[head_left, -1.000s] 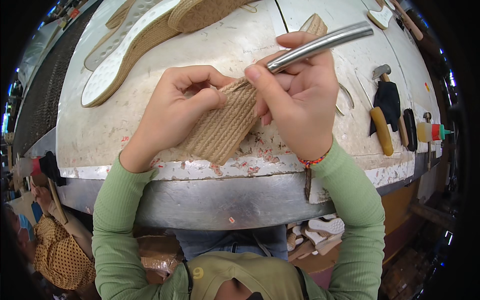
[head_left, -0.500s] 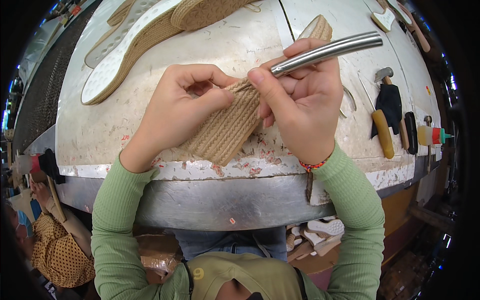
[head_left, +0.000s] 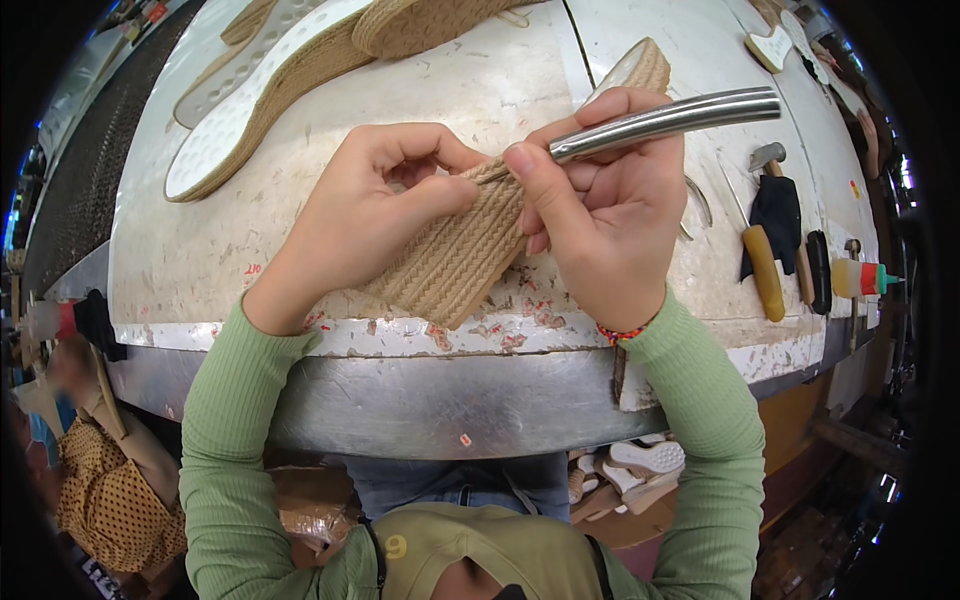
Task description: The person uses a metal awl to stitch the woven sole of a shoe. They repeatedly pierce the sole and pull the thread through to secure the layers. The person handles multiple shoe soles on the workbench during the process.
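Tan braided wedge sole [head_left: 455,255] is gripped by the left hand [head_left: 370,205], curved silver metal tool [head_left: 690,113] by the right hand [head_left: 610,205]!

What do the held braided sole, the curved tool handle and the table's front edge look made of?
Braided sole: matte, perhaps jute-like fibre, from its tan plaited strands. Tool handle: polished metal, probably steel, from its bright streaked highlights. Front edge: likely scuffed metal, grey with soft sheen.

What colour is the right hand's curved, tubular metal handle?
The curved metal handle is shiny silver, showing best in the head view.
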The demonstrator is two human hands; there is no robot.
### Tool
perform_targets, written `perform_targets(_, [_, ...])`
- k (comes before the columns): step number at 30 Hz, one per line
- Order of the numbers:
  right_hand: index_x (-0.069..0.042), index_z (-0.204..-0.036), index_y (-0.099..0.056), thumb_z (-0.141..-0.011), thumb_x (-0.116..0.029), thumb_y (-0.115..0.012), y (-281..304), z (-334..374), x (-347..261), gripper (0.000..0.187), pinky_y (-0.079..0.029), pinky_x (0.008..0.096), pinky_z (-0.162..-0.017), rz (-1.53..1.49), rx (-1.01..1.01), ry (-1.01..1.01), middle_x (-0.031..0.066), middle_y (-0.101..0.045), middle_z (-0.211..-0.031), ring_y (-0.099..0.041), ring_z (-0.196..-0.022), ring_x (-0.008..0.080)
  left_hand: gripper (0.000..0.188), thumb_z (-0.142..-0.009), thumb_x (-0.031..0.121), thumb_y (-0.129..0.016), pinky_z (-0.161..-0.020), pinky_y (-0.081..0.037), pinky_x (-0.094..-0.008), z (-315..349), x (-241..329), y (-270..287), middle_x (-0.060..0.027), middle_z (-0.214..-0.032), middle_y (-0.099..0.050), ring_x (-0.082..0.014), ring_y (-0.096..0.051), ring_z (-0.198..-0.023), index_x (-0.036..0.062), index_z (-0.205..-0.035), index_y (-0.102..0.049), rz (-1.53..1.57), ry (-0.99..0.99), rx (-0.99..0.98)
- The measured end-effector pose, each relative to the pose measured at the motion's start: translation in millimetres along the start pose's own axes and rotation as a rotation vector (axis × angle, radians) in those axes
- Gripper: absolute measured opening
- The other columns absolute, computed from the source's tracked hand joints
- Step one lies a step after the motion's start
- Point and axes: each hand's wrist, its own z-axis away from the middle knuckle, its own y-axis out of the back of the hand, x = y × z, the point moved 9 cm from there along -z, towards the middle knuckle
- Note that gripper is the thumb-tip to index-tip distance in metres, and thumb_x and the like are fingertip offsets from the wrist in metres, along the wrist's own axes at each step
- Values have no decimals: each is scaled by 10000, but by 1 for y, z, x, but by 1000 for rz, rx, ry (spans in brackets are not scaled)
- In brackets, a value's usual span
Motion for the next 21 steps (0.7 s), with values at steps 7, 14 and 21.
perform_targets(7, [8,-1085,-364,-838,63,-650,0,0,2,382,-435,164,-428,-178,-41,-57,121,-603,-807,-600,-590,74,248,-852,98,-536,-710,-475,-217,-1,-2,-2,-64,-859,-678,-72,-593,-758,-64,-983,-672,133,-14,-51])
perform_targets(14, [11,-1085,-364,-827,72,-660,-2,1,4,398,-445,169,-436,-124,-37,-77,112,-595,-808,-603,-597,75,220,-798,13,-585,-691,-472,-202,2,-1,-1,-46,-833,-666,-52,-587,-754,-58,-987,-670,70,-22,-31])
perform_targets(21, [11,-1087,-349,-831,71,-651,-2,0,4,399,-454,181,-437,-123,-22,-99,126,-587,-817,-596,-562,91,215,-783,10,-593,-668,-472,-204,0,-1,-2,-36,-804,-663,-50,-579,-712,-55,-971,-675,72,8,-32])
